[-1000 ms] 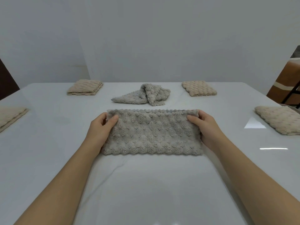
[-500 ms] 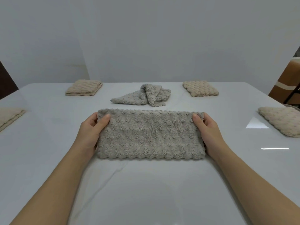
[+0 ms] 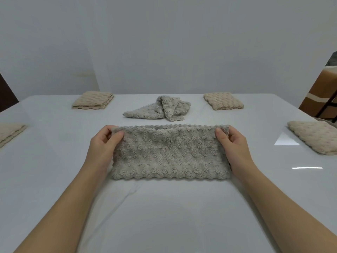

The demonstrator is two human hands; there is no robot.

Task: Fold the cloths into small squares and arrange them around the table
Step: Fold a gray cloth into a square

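Left beige cloth [image 3: 10, 133] cut by frame edge, right beige cloth [image 3: 313, 137] too, brown furniture [image 3: 317, 99] mostly cropped

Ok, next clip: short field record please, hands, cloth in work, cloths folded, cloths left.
left hand: pinches the strip cloth at its far left corner
right hand: pinches its far right corner
strip cloth: grey, folded long, near edge on the table
crumpled cloth: grey, unfolded, behind the strip
folded: far-left beige cloth, far-right beige cloth, left-edge beige cloth, right-edge beige cloth
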